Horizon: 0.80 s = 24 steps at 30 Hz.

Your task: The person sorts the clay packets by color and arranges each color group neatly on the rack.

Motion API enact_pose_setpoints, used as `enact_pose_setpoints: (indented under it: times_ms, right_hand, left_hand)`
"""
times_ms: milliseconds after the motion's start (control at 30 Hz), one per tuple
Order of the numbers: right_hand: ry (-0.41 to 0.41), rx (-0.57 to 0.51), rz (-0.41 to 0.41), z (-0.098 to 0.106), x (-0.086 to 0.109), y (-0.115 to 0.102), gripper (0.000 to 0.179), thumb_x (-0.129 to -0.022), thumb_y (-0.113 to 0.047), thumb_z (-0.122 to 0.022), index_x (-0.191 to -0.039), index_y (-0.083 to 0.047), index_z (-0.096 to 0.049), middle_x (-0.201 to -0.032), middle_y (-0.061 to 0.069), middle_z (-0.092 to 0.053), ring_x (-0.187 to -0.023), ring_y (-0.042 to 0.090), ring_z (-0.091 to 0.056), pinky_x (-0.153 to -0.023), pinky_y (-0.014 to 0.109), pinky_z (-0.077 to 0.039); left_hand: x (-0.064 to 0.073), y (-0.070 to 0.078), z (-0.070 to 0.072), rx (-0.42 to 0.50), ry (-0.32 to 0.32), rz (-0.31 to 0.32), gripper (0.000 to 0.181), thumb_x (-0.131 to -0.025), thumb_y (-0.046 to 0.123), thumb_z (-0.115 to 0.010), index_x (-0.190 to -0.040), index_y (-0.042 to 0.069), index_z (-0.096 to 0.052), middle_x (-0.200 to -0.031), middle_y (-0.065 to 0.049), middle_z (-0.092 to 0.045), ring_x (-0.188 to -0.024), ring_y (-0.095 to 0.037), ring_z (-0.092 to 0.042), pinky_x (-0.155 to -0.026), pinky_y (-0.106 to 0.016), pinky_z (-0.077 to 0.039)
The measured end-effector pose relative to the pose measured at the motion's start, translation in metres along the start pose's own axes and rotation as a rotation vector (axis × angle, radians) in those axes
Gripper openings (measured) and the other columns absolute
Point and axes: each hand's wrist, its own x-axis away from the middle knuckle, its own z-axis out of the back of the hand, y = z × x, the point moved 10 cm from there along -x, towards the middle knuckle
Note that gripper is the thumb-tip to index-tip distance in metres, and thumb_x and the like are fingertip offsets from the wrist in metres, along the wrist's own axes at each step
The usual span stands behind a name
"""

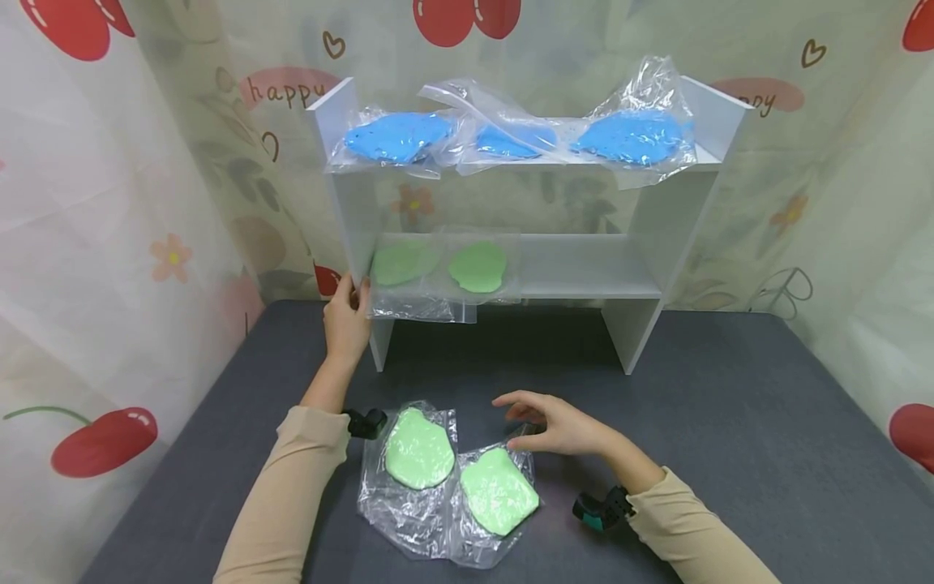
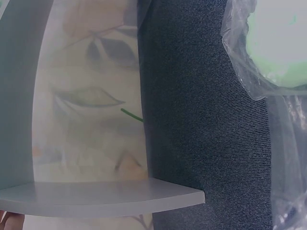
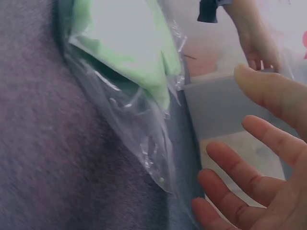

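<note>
My left hand (image 1: 346, 323) grips the front edge of the left side panel of a white shelf (image 1: 591, 268), at the height of its middle board. Right beside its thumb, two clear zip bags with flat green slime-like pieces (image 1: 477, 268) lie on that board and overhang its front. My right hand (image 1: 558, 423), fingers spread and slightly bent, hovers over the table with nothing in it. Its thumb is close to the upper corner of a bagged green piece (image 1: 499, 491). Another bagged green piece (image 1: 419, 448) lies to the left of that one.
On the top board lie three clear bags with blue pieces (image 1: 631, 138), their plastic hanging over the front. A dark grey cloth (image 1: 730, 454) covers the table. Printed curtains (image 1: 839, 203) surround it, and a thin looped cord (image 1: 791, 288) shows at the back right.
</note>
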Motion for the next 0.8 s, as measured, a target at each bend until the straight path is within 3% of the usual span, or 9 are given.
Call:
enact_pose_setpoints:
  times_ms: [233,467,800]
  right_hand:
    - [-0.037,0.027,0.010,-0.011,-0.003,0.001,0.066,-0.082,-0.032,-0.071,-0.138,-0.009,-0.043,-0.136,0.014,-0.050,-0.124,0.032,-0.050,-0.098,0.050,-0.041]
    - [-0.060,0.093,0.037,-0.018,-0.003,0.002,0.071,-0.078,-0.034,-0.075,-0.137,-0.010,-0.044,-0.133,0.015,-0.051,-0.119,0.032,-0.052,-0.094,0.045,-0.043]
    - [-0.096,0.194,0.012,-0.025,-0.003,0.006,0.078,-0.071,-0.039,-0.079,-0.137,-0.014,-0.046,-0.123,0.008,-0.057,-0.112,0.024,-0.049,-0.090,0.037,-0.039]
  left_hand:
    - [0.000,0.000,-0.001,-0.003,0.000,-0.005,0.033,-0.098,0.026,-0.046,-0.123,0.007,-0.055,-0.119,-0.021,-0.063,-0.107,-0.035,-0.063,-0.079,-0.051,-0.052]
    - [0.000,0.001,0.000,-0.003,0.000,-0.009,0.032,-0.098,0.025,-0.045,-0.123,0.007,-0.055,-0.119,-0.020,-0.063,-0.108,-0.035,-0.063,-0.079,-0.051,-0.052]
    - [0.000,0.001,0.000,0.006,0.006,-0.016,0.033,-0.098,0.025,-0.045,-0.125,0.007,-0.055,-0.117,-0.021,-0.064,-0.105,-0.035,-0.064,-0.079,-0.051,-0.052]
